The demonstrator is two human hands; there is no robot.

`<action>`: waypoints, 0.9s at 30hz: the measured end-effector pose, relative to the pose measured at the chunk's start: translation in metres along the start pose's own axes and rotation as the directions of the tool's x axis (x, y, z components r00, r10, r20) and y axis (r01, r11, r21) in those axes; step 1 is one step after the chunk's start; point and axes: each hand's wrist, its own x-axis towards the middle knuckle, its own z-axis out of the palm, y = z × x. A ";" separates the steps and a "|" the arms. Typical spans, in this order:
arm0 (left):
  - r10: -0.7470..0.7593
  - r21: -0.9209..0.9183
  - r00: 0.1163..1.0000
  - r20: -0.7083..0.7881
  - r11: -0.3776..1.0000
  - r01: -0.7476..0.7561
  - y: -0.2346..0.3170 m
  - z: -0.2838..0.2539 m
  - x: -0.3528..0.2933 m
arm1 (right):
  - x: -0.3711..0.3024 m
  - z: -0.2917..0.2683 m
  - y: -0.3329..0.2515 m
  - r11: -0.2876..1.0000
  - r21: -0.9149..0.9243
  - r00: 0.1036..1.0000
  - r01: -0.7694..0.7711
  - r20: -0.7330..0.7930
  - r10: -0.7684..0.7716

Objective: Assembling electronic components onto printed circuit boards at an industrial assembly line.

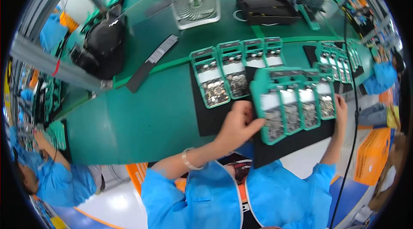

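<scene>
My left hand (236,122) is closed at the left edge of a black board (275,152), its thumb beside the nearest green frame. At the opposite edge my right hand (340,110) grips the same board. Standing on it in a row are several green frames (294,110), each with a phone-like unit of exposed circuit boards and a white patch. The held board looks tilted toward me and slightly blurred. Just behind it, a second black board (202,119) lies on the green table (129,121) with a similar row of green frames (211,80).
A white fan (196,6) and a black box (266,9) stand farther back. A black strip with a pale label (151,63) lies on the table near a dark fan (105,37). A black cable (355,113) hangs at the right. Other people in blue work around.
</scene>
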 end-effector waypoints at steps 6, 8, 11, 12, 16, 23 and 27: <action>-0.149 0.114 0.969 -0.195 0.978 0.174 0.022 -0.080 -0.028 | -0.021 0.125 -0.070 0.996 -0.011 0.995 0.093 -0.028 -0.093; -0.113 0.272 0.970 -0.217 0.947 0.171 0.006 -0.100 -0.035 | -0.024 0.144 -0.093 0.997 -0.023 0.997 0.072 -0.003 -0.072; 0.019 0.490 0.961 -0.275 0.863 0.123 -0.023 -0.104 -0.041 | -0.022 0.151 -0.083 0.997 -0.067 1.000 0.028 0.017 -0.027; -0.038 0.546 0.971 -0.234 0.822 0.163 -0.033 -0.111 -0.041 | -0.023 0.149 -0.081 0.996 -0.082 0.999 0.045 0.012 -0.044; -0.176 0.115 0.967 -0.184 0.973 0.199 -0.026 -0.106 -0.040 | -0.011 0.133 -0.060 0.928 -0.328 0.940 0.177 -0.222 -0.258; -0.129 0.065 0.989 -0.068 0.989 0.134 -0.030 -0.115 -0.033 | -0.016 0.076 -0.011 0.921 -0.365 0.837 -0.136 -0.540 -0.091; -0.071 0.116 0.995 0.067 0.991 0.063 -0.014 -0.120 -0.038 | -0.071 0.091 -0.038 0.942 -0.302 0.815 -0.147 -0.577 -0.058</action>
